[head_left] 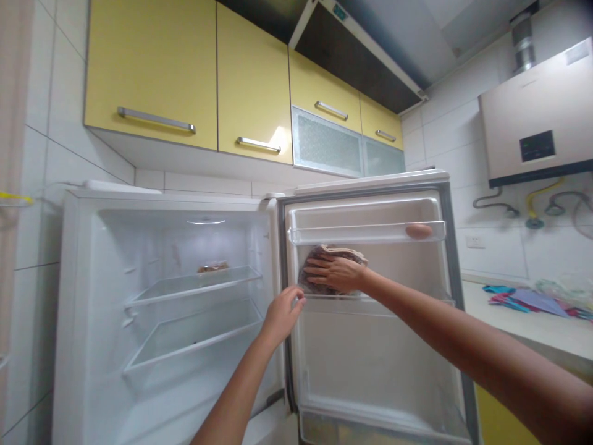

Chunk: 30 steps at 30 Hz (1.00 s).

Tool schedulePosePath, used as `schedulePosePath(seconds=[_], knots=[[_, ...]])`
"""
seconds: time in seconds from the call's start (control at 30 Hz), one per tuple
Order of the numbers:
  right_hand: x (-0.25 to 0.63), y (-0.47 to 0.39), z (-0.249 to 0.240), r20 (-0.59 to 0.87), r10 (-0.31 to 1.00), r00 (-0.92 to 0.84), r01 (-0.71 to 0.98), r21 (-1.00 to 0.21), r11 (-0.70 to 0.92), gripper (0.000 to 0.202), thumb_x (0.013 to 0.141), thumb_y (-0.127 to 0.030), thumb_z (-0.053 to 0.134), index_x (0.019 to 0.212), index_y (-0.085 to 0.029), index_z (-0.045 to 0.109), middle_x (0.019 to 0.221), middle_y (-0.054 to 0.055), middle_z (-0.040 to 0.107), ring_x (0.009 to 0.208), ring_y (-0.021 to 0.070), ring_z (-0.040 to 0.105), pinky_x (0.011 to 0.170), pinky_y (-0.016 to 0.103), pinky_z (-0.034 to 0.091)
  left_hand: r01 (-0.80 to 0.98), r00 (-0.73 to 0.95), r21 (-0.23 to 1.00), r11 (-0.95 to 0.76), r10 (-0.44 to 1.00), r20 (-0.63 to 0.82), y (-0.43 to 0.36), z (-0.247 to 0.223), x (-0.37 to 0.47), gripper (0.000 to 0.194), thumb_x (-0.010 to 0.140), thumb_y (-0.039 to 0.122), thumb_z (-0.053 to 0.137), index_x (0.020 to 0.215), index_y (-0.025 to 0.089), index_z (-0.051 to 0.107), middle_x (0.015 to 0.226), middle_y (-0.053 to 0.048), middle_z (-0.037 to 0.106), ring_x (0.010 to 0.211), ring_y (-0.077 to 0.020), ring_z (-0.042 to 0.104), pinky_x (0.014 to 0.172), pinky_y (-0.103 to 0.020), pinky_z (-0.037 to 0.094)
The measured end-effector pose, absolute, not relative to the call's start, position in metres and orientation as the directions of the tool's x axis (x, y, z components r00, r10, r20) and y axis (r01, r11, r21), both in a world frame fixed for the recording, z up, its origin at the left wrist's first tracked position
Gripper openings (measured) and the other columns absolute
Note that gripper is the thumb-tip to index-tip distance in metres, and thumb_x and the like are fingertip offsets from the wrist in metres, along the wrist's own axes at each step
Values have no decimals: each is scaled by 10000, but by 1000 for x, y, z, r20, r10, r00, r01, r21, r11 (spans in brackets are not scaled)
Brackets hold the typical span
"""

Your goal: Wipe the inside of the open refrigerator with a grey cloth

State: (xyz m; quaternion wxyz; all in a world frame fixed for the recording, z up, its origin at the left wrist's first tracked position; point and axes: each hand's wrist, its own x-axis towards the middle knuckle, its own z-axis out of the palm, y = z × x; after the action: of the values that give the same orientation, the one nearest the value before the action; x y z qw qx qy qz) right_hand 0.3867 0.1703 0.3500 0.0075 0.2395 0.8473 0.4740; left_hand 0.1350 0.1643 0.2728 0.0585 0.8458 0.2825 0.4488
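My right hand [337, 274] presses a brown patterned cloth [319, 252] against the inner side of the fridge door [370, 364], just above the middle door shelf [370, 304]. Its fingers lie spread over the bunched cloth. At the hinge side of the door, my left hand [283, 314] hangs with loosely bent fingers and nothing visible in them. Its fingertips are close to the end of that shelf; I cannot tell whether they touch it. An egg-like brown object [419, 231] sits in the upper door shelf [352, 233].
The open fridge [76, 321] has glass shelves [199, 284], with a small brown item [213, 267] on the upper one. Yellow cabinets [157, 62] hang above. At right, colourful cloths or bags [532, 300] lie on a counter [519, 321] below a water heater [537, 111].
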Motion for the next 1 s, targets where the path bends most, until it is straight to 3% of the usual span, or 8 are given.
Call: schedulePosePath(seconds=[0.2, 0.43, 0.63, 0.77, 0.87, 1.0], knots=[[381, 181, 354, 219, 356, -908, 371, 817, 442, 541, 924, -318, 583, 1446, -217, 483, 1589, 100, 418, 1502, 260, 318, 1252, 499, 202, 425, 425, 361, -830, 535, 730, 163, 274, 136, 154, 889, 336, 465, 830, 243, 573, 1094, -64, 706, 1063, -231, 646, 948, -377, 475], [444, 138, 365, 181, 361, -915, 359, 775, 520, 665, 872, -337, 629, 1492, -190, 438, 1613, 111, 372, 1534, 253, 237, 1255, 490, 207, 396, 445, 361, -844, 521, 729, 165, 273, 133, 192, 908, 386, 455, 853, 252, 581, 1153, -74, 704, 1142, -235, 629, 1004, -391, 460], [522, 74, 366, 200, 433, -879, 394, 817, 421, 554, 881, -265, 607, 1423, -205, 514, 1607, 90, 389, 1495, 242, 333, 1235, 470, 274, 376, 447, 380, -845, 525, 725, 164, 274, 132, 211, 908, 395, 448, 830, 247, 576, 1147, -75, 699, 1126, -229, 629, 1012, -395, 451], [554, 44, 355, 353, 514, -782, 546, 784, 293, 392, 890, -151, 549, 1246, -283, 645, 1514, 44, 526, 1405, 224, 472, 1117, 424, 424, 375, 444, 389, -842, 531, 722, 162, 274, 133, 200, 904, 380, 456, 827, 246, 581, 1147, -78, 700, 1127, -227, 628, 1018, -399, 453], [556, 40, 346, 429, 598, -677, 638, 747, 187, 412, 890, -117, 529, 1231, -313, 654, 1469, 55, 568, 1349, 248, 530, 1059, 445, 463, 376, 436, 390, -841, 532, 726, 162, 273, 134, 194, 904, 368, 467, 837, 245, 601, 1163, -74, 700, 1142, -227, 628, 1017, -398, 460], [538, 56, 341, 377, 581, -721, 597, 763, 246, 556, 836, -52, 547, 1343, -277, 586, 1527, 86, 501, 1415, 279, 458, 1069, 467, 455, 377, 415, 389, -840, 529, 740, 162, 271, 135, 193, 905, 357, 480, 853, 245, 627, 1149, -65, 709, 1121, -223, 638, 1014, -394, 470]])
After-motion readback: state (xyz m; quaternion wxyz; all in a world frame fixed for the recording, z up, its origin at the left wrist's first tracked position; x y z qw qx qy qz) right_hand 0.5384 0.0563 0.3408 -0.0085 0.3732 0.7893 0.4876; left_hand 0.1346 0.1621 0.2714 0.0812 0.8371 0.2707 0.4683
